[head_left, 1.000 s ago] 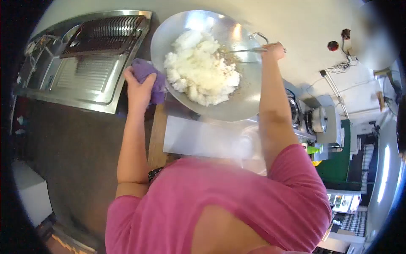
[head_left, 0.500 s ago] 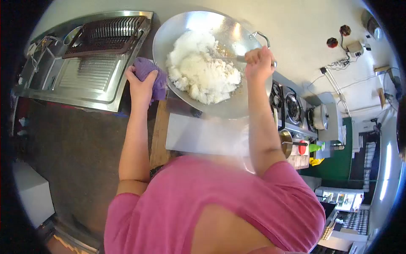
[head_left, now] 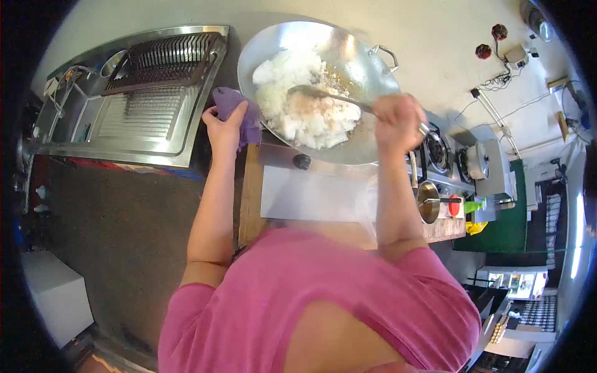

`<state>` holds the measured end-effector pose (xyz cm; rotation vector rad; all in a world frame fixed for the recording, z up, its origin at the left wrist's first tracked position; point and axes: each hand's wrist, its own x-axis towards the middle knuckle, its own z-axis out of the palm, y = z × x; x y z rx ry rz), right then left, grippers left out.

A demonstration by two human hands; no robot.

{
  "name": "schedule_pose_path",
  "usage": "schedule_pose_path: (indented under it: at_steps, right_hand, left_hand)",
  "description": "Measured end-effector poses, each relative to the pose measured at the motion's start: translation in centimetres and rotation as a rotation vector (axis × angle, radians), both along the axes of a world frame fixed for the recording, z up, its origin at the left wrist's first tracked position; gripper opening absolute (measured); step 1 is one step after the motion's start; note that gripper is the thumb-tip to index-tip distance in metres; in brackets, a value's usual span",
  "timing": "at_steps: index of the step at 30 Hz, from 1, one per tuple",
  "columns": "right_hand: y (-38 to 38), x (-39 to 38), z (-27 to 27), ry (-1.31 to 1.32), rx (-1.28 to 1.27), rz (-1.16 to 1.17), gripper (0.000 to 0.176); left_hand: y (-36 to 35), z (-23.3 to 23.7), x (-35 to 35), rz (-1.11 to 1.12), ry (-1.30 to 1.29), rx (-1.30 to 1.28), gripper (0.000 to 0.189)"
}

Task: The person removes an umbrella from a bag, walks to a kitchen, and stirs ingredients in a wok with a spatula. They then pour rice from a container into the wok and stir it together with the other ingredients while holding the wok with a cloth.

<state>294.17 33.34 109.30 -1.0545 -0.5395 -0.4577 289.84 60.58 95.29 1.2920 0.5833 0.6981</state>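
A wide metal wok [head_left: 348, 53] holds a heap of white rice [head_left: 280, 78], with small brown bits on the metal beside it. My right hand [head_left: 399, 121] is closed around the handle of a long metal spatula [head_left: 339, 96]. The spatula's rounded head rests on the middle of the rice, partly coated with it. At the wok's left edge, my left hand [head_left: 225, 127] grips a bunched purple cloth [head_left: 252, 127] against the rim. Whatever part of the wok lies under the cloth is hidden.
A steel sink with a drainboard [head_left: 134, 115] and a brown dish rack [head_left: 161, 59] stands on the left. To the right are a gas burner [head_left: 437, 152], a lidded pot [head_left: 477, 163] and a small pan [head_left: 428, 211]. A black stove knob [head_left: 301, 161] sits below the wok.
The spatula has swung so its head now shows on top of the rice, and my right hand has moved lower. Rice has shifted and loosened. My left hand still grips the cloth.
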Motion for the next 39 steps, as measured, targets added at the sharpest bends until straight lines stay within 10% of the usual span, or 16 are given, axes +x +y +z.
schedule_pose_path:
  at_steps: [3, 10, 17, 23, 39]
  right_hand:
    - [-1.0, -3.9, 0.8, -0.169, -0.087, 0.308, 0.025]
    - [3.3, -1.8, -2.7, 0.082, 0.054, -0.156, 0.033]
    - [3.0, -14.8, 2.4, -0.191, -0.162, 0.197, 0.018]
    - [9.9, -9.1, -5.2, -0.700, -0.900, -0.218, 0.011]
    - [11.9, -4.6, -7.7, -1.049, -1.015, 0.272, 0.031]
  left_hand:
    - [0.2, 0.5, -1.1, -0.072, 0.119, 0.041, 0.067]
    - [1.4, 0.5, -0.4, -0.269, 0.041, -0.049, 0.051]
    - [1.3, -0.5, 0.5, -0.335, -0.059, -0.279, 0.036]
    - [0.9, 0.4, 0.5, -0.378, -0.105, -0.410, 0.026]
    - [0.0, 0.0, 1.7, -0.397, -0.174, -0.466, 0.019]
